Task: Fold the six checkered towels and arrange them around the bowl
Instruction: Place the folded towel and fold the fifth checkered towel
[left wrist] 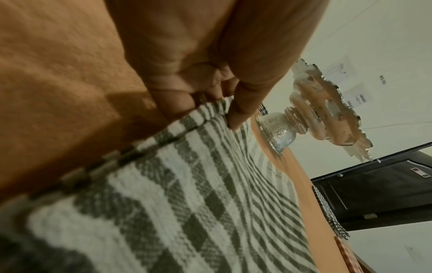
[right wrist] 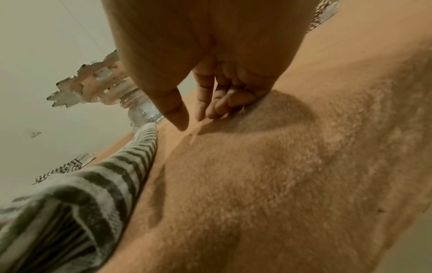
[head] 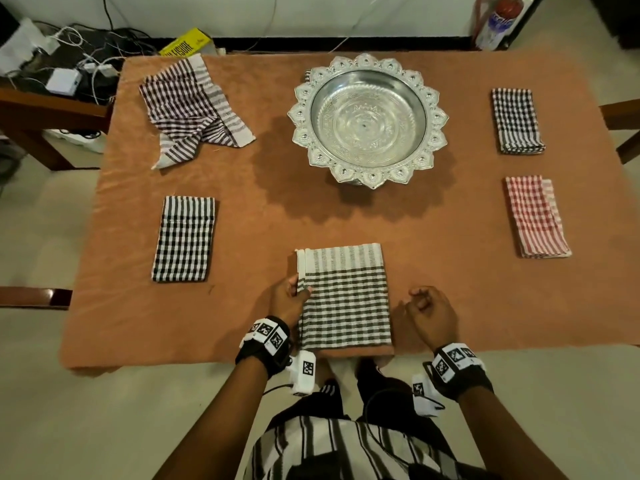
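A grey-and-white checkered towel point(head: 344, 299) point(left wrist: 187, 184) point(right wrist: 93, 184) lies folded at the table's front edge. My left hand point(head: 294, 292) point(left wrist: 210, 103) pinches its left edge, thumb on top. My right hand point(head: 420, 301) point(right wrist: 198, 110) rests on the cloth just right of the towel, fingers loosely curled and holding nothing. The silver bowl point(head: 367, 119) point(left wrist: 327, 103) point(right wrist: 98, 86) stands at the centre back. Folded towels lie around it: black-and-white point(head: 184, 239) on the left, black point(head: 516, 121) and red point(head: 535, 216) on the right. A brown striped towel point(head: 194, 109) lies crumpled at the back left.
An orange cloth covers the table point(head: 242, 209). A dark checkered edge point(head: 306, 76) peeks out behind the bowl. A side table with cables point(head: 69, 74) stands at the far left, a yellow box point(head: 187, 43) lies behind the table, and a fire extinguisher point(head: 498, 22) stands at the back right.
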A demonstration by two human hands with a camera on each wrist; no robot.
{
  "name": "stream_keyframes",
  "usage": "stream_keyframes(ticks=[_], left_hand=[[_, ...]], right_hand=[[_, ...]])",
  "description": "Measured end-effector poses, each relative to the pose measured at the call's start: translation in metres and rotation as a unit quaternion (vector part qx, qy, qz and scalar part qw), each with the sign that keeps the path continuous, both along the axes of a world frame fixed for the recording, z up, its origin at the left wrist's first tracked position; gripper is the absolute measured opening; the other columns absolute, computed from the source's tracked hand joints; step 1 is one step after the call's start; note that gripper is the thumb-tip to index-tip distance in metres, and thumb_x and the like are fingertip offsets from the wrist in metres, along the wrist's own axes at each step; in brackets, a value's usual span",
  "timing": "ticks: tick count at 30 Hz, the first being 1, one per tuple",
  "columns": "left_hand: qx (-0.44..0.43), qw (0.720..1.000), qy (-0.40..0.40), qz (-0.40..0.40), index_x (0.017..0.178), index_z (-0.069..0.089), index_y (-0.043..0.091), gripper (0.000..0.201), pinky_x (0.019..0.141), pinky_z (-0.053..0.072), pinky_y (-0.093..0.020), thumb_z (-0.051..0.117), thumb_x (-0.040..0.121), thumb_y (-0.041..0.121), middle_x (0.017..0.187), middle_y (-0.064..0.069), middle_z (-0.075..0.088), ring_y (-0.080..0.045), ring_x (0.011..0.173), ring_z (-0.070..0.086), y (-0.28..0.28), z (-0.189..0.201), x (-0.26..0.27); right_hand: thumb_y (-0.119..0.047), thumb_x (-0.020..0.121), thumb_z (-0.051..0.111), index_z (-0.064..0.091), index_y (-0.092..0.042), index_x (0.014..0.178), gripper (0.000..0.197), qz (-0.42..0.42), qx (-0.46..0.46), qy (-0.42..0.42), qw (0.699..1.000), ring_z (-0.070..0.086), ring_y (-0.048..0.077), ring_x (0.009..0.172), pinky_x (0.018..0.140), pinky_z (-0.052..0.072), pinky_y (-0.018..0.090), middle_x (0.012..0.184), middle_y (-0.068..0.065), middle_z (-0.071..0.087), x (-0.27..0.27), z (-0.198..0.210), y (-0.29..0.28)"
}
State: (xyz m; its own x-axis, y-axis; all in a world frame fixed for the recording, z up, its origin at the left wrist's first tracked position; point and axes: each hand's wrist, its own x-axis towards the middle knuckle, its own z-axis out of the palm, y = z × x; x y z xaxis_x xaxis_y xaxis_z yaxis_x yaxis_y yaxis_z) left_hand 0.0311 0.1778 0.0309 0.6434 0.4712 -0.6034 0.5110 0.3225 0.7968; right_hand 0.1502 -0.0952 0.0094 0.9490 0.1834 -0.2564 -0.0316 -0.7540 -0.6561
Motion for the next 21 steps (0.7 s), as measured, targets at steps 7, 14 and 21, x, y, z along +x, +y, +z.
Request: stream_keyframes(ticks=[7, 14, 21], left_hand=[[0.173, 0.983, 0.061, -0.010, 0.136, 0.047, 0.016, 0.049, 0.102, 0.045, -0.039, 0.064, 0.090, 0.013, 0.123, 0.000, 0.061, -0.023, 0.121, 0.055, 0.004, 0.016, -0.011], [0.501, 0.821, 0.020, -0.273, 0.147, 0.037, 0.013, 0.052, 0.119, 0.024, -0.042, 0.039, 0.097, 0.025, 0.158, -0.006, 0.029, -0.024, 0.146, 0.024, -0.036, 0.000, -0.019], [0.522, 0.760, 0.097, -0.375, 0.155, 0.008, 0.012, 0.069, 0.121, 0.005, -0.040, 0.027, 0.097, 0.044, 0.164, -0.006, 0.000, -0.022, 0.151, -0.005, -0.030, -0.029, -0.032]], right_hand=[[-0.032, 0.085, 0.066, 0.064, -0.022, 0.113, 0.029, 0.095, -0.085, -0.052, 0.990, 0.060, 0.027, 0.103, 0.091, 0.051, 0.042, 0.113, 0.004, 0.061, -0.003, 0.040, 0.016], [-0.025, 0.097, 0.036, 0.039, -0.017, 0.148, 0.052, 0.316, -0.133, -0.109, 0.933, 0.038, 0.023, 0.142, 0.118, 0.032, 0.042, 0.154, 0.006, 0.040, -0.055, 0.050, 0.101], [-0.030, 0.101, 0.029, 0.027, -0.006, 0.154, 0.058, 0.358, -0.161, -0.096, 0.915, 0.024, 0.026, 0.149, 0.122, 0.012, 0.039, 0.161, 0.010, 0.021, -0.065, -0.010, 0.100]])
